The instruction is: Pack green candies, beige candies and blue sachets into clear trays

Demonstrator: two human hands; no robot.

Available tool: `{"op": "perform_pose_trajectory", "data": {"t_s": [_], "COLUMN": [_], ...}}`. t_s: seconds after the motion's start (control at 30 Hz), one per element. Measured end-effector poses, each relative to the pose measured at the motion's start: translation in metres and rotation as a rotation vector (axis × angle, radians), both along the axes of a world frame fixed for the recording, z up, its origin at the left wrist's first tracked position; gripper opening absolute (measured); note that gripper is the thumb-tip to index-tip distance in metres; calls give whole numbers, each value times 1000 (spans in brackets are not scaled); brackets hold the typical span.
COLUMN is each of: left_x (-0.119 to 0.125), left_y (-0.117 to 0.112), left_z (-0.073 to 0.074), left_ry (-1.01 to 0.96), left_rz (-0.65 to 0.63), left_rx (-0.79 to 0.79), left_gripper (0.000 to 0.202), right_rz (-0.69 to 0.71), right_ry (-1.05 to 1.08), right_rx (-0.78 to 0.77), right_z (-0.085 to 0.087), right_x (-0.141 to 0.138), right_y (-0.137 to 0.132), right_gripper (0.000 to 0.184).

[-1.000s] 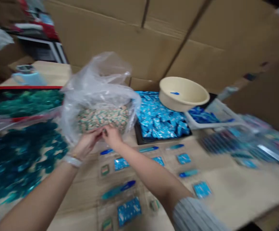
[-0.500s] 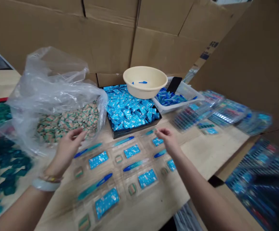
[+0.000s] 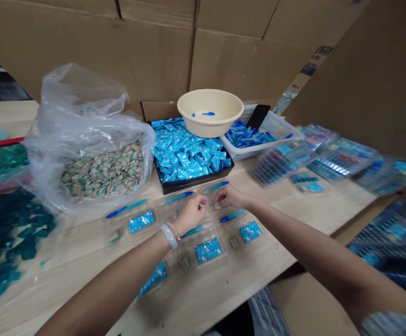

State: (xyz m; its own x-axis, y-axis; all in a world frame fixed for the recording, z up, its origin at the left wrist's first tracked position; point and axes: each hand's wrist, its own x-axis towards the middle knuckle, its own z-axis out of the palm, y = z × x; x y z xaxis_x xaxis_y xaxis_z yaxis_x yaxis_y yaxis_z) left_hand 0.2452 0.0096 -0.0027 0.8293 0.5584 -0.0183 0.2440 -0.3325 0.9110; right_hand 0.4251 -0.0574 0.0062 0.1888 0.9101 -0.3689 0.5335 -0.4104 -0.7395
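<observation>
Your left hand [image 3: 191, 214] and right hand [image 3: 231, 197] are held just apart above a clear plastic tray [image 3: 220, 235]. Both are curled into a pinch, fingertips pointing toward each other. A thin pale tip [image 3: 202, 204] shows at the left fingers, but it is too small to identify, so you cannot tell whether either hand grips anything.

A blue stick [image 3: 232, 215] lies just below the right hand, its long axis slanting from lower left to upper right, dark blue end at lower left. A second blue stick [image 3: 194, 230] lies on the same slant beside the left wrist, partly hidden by that hand. A blue sachet [image 3: 208, 250] lies below the hands. A further blue sachet [image 3: 153, 278] is cut off by your left forearm. A black tray [image 3: 196, 181] of blue sachets stands directly ahead
</observation>
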Motion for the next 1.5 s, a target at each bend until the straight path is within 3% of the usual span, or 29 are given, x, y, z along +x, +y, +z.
{"op": "perform_pose_trajectory", "data": {"t_s": [0.2, 0.33, 0.7, 0.9, 1.07, 1.3, 1.4, 1.5], "left_x": [11, 17, 22, 17, 7, -11, -37, -84], "left_y": [3, 5, 16, 19, 26, 37, 49, 73], "left_z": [-12, -14, -7, -2, 7, 12, 22, 39], "left_ry": [-1, 20, 50, 35, 19, -19, -49, -52], "left_rz": [-6, -12, 28, 29, 49, 105, 155, 240], "left_rx": [1, -18, -55, -32, 7, -10, -98, -209], "left_gripper": [29, 32, 33, 31, 29, 29, 30, 33], "right_rz": [221, 293, 278, 299, 309, 336, 341, 339], "right_ry": [-160, -293, -571, -625, -607, -608, -600, -581], "right_rx": [-48, -3, 3, -20, 2, -7, -21, -30], "right_z": [-4, -6, -12, -5, 1, -17, -11, 13], "right_x": [1, -6, -17, -13, -8, -21, -21, -20], "right_y": [13, 9, 5, 10, 3, -3, -5, 0], "right_gripper": [7, 14, 16, 15, 19, 18, 18, 18]}}
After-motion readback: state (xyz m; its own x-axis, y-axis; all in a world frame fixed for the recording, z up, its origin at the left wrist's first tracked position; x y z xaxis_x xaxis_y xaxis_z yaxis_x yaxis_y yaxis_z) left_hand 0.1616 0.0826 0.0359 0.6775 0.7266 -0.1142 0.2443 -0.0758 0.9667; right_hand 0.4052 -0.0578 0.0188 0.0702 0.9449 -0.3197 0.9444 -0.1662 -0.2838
